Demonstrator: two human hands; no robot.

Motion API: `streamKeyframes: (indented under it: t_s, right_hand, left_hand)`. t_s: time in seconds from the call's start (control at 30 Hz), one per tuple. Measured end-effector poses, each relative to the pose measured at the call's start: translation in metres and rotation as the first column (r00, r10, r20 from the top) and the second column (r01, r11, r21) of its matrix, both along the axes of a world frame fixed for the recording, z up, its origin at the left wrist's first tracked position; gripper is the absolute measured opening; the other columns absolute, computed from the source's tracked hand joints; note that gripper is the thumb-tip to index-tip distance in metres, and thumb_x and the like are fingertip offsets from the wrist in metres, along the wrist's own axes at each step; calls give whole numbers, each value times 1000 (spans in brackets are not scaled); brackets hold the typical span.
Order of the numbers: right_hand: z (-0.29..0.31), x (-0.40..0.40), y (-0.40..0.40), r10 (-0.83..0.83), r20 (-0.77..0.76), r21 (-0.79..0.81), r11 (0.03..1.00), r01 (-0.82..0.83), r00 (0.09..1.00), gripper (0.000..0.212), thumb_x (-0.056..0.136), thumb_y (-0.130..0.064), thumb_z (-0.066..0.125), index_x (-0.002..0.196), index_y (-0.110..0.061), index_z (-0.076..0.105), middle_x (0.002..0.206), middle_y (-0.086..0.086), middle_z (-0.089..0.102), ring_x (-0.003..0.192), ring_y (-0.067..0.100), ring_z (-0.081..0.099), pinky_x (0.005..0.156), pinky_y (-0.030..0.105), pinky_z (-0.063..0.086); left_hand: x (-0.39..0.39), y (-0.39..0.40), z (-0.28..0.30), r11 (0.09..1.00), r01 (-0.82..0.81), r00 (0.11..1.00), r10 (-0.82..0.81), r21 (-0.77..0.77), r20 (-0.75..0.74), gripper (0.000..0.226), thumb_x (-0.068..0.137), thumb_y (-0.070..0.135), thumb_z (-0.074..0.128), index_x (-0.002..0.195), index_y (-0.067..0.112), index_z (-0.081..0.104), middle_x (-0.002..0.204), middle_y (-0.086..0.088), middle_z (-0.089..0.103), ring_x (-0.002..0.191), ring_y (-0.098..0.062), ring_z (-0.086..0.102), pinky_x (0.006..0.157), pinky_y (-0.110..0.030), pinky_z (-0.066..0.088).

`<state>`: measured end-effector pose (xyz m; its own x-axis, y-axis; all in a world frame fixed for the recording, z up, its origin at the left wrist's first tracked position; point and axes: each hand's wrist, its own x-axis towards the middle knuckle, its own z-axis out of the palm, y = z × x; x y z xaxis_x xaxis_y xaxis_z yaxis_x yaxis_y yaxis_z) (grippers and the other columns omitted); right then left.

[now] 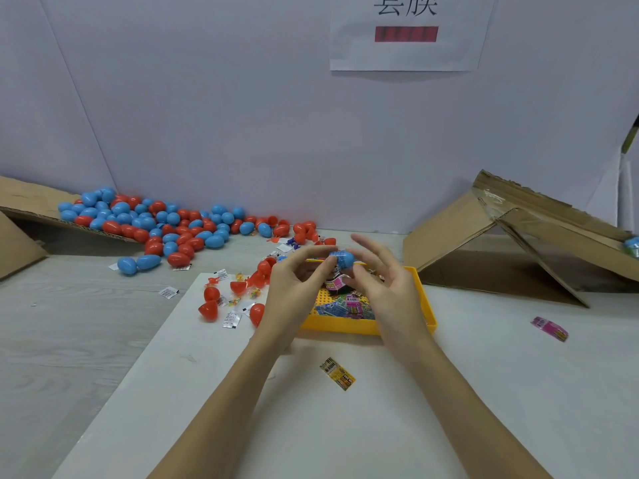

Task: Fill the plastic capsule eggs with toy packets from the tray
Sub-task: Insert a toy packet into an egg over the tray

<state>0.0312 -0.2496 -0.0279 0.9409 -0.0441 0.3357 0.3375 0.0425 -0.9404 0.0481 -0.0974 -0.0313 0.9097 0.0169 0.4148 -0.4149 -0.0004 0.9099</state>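
Note:
A blue capsule egg (343, 259) is held up over the yellow tray (427, 305). My left hand (296, 288) pinches the egg's left end between thumb and forefinger. My right hand (384, 286) is at the egg's right end, pinching a pink and black toy packet (336, 284) just under the egg with thumb and forefinger; its other fingers are spread. Several coloured toy packets (349, 305) lie in the tray, partly hidden by my hands.
Red egg halves (209, 310) and small white sachets lie left of the tray. A heap of red and blue eggs (166, 226) spreads at the back left. A yellow packet (337, 373) and a pink packet (549, 328) lie loose. A cardboard box (511, 236) stands at the right.

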Motion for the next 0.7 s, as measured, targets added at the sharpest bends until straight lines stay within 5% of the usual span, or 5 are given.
streamKeyframes:
  t_s: [0.33,0.4,0.5,0.7]
  right_hand:
    - [-1,2,-3,-52,-120,83,995,62,991,19,100,-17,65,115,-8,73,101,7,79,94,20,78,80,28,62]
    - [2,1,-4,37,-185,155,988,-8,982,23,103,-19,62,120,-7,70,108,11,78,100,23,77,85,33,62]
    - [10,-2,-7,309,-287,466,872,-149,907,32,104,-24,59,128,-3,64,118,21,74,110,31,73,92,39,61]
    - [15,-2,-13,487,-344,639,748,-180,802,42,94,-25,70,128,0,65,122,23,72,113,31,72,91,38,62]
  left_hand:
    - [-1,1,2,977,50,989,-77,206,126,38,90,13,77,127,18,69,121,0,70,101,-16,71,84,-28,61]
    - [-1,1,2,969,-10,983,-36,246,183,38,88,11,79,124,21,69,118,4,70,99,-16,71,84,-28,60]
    - [0,2,1,970,-21,977,-32,244,211,37,88,14,80,121,24,71,114,11,71,97,-15,69,80,-21,57]
    - [1,6,1,955,-108,954,21,277,298,40,84,15,83,122,24,74,114,11,72,107,-17,64,88,-22,52]
